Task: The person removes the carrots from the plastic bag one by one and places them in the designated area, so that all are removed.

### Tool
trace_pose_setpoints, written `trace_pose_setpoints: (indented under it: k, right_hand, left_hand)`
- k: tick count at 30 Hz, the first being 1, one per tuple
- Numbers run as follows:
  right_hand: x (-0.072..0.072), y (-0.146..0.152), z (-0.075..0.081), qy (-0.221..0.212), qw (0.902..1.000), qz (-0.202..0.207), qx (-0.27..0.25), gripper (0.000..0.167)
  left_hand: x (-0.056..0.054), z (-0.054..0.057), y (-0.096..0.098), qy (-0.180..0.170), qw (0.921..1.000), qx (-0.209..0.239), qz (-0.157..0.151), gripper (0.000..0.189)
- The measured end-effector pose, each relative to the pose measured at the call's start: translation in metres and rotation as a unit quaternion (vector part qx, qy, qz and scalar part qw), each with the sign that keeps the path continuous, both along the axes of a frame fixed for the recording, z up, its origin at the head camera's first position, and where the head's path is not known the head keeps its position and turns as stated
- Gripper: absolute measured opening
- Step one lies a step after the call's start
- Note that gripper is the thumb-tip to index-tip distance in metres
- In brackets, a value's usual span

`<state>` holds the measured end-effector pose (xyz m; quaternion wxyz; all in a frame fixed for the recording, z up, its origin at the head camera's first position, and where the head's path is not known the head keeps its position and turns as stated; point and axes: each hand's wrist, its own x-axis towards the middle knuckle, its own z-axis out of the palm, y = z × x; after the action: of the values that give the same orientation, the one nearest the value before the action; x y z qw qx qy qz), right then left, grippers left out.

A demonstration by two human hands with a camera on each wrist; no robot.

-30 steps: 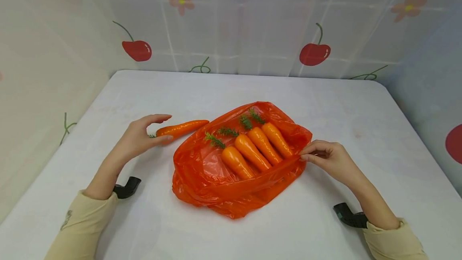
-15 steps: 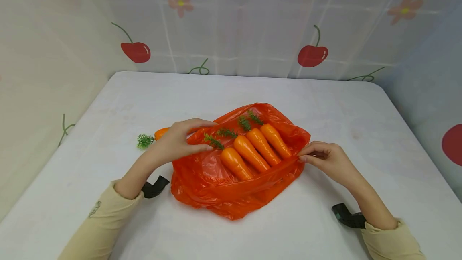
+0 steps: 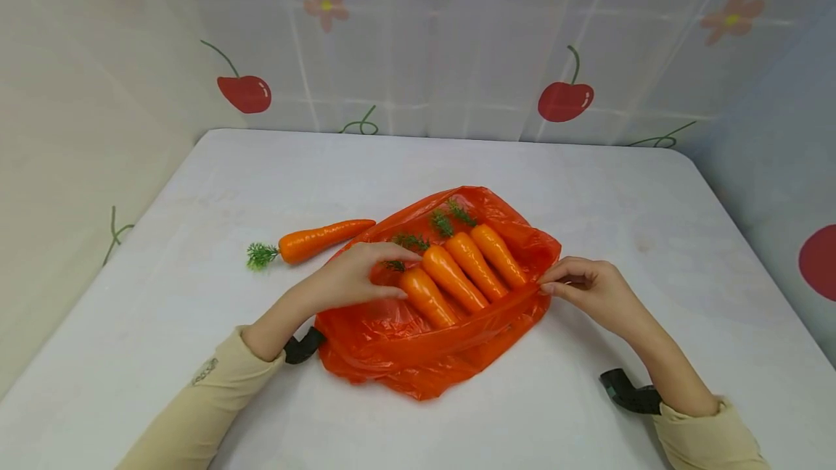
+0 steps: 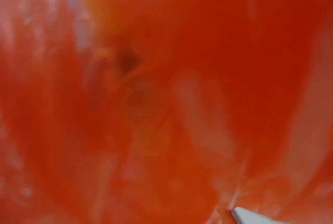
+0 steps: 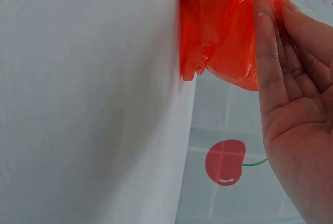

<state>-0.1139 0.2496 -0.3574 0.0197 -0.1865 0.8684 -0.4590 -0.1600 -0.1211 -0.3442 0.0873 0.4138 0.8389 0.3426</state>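
Note:
An orange-red plastic bag point(image 3: 405, 354) lies wide open on the table with several orange carrots point(image 3: 453, 278) inside, their green tops toward the back left. My left hand point(image 3: 355, 278) reaches over the bag's left side. Its thumb and fingers stand apart around the leafy end of the nearest carrot point(image 3: 427, 299), hiding part of the greenery. In the left wrist view, blurred red plastic point(image 4: 171, 130) fills almost everything. My right hand point(image 3: 597, 289) pinches the bag's right rim between thumb and fingers, as the right wrist view shows at the bag edge point(image 5: 229, 42).
Another carrot point(image 3: 320, 239) with a green top lies outside the bag, its tip close to the bag's back left rim. The white table point(image 3: 535, 412) extends to a curtain point(image 3: 431, 42) printed with cherries. Black wrist devices point(image 3: 630, 392) sit under both forearms.
My left hand has moved right, away from the carrot outside the bag, over the rim to the nearest carrot inside. That outside carrot stays behind. My right hand keeps its pinch on the bag.

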Motion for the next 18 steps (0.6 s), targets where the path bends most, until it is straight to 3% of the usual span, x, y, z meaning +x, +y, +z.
trace_pose_setpoints:
  k: [18]
  right_hand:
    - [-0.0003,0.0003,0.0007,0.0,0.9999,0.009,-0.007,0.012]
  left_hand:
    - [0.0001,-0.0078,0.0042,0.026,0.9978,-0.058,-0.019,0.041]
